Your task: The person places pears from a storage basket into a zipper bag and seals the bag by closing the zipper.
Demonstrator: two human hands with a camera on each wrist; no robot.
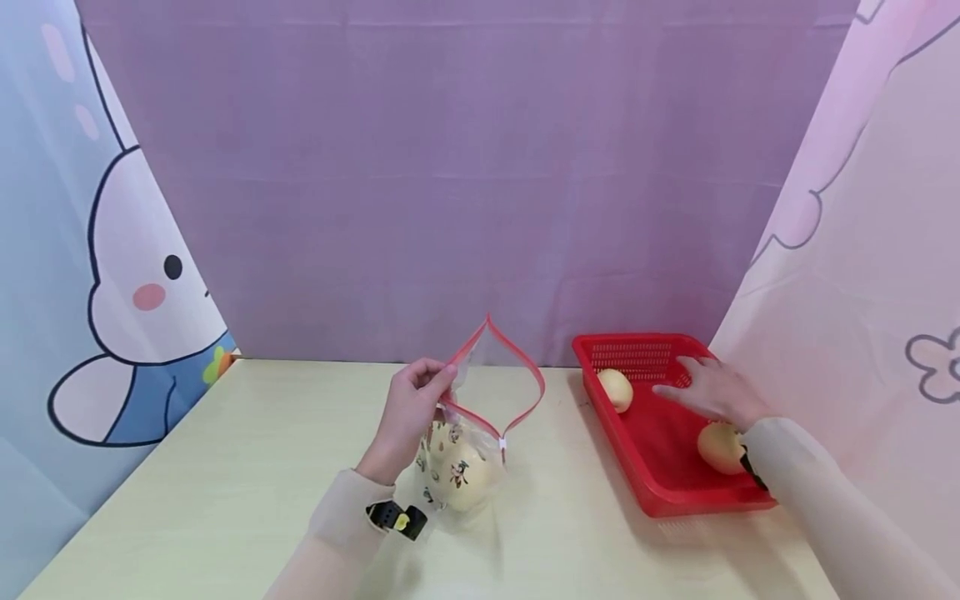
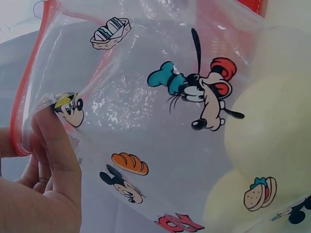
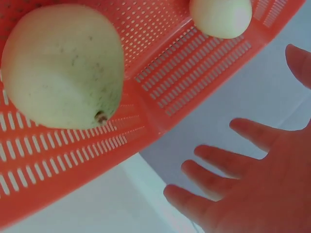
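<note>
My left hand pinches the rim of a clear zip bag with red edging and cartoon prints. The bag's mouth gapes wide above the table. Inside it, pale yellow pears show through the plastic in the left wrist view. My right hand hovers over a red plastic basket with its fingers spread and nothing held. One pear lies by the basket's left wall. Another pear, with a short stem, lies at the near right, partly behind my right wrist in the head view.
A pale wooden table carries the bag and basket. Behind it hangs a purple curtain. Printed cloths stand at both sides, with a cartoon figure on the left one. The basket's raised walls surround its pears.
</note>
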